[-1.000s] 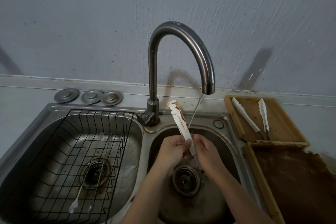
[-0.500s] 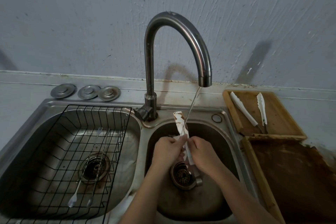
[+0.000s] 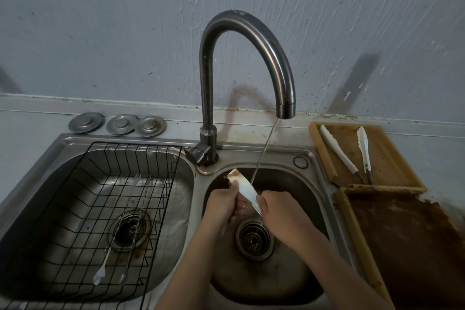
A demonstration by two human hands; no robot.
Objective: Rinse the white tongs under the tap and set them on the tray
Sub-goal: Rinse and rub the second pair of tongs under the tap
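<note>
Both hands work over the right sink basin [image 3: 312, 184], above its drain [image 3: 254, 239]. The left hand [image 3: 224, 205] has its fingers [image 3: 232, 189] curled closed around the white tongs [image 3: 242, 187], with the thumb pressed on the upper face. The right hand [image 3: 279, 211] pinches the lower end of the same piece, its fingers [image 3: 260, 200] drawn together on the edge. The tongs slant up and to the left out of the grip; the free tip carries brown staining along its rim, while the middle looks pale and wet. A thin stream of water [image 3: 264, 151] falls from the tap [image 3: 251, 33] and lands on the tongs just above the right hand. On the desk to the right, a wooden tray [image 3: 392, 158] holds two more white utensils [image 3: 338, 150], lying apart from each other. The left basin holds a black wire rack [image 3: 100, 209] with long-handled spoons [image 3: 110, 257] in it.
</note>
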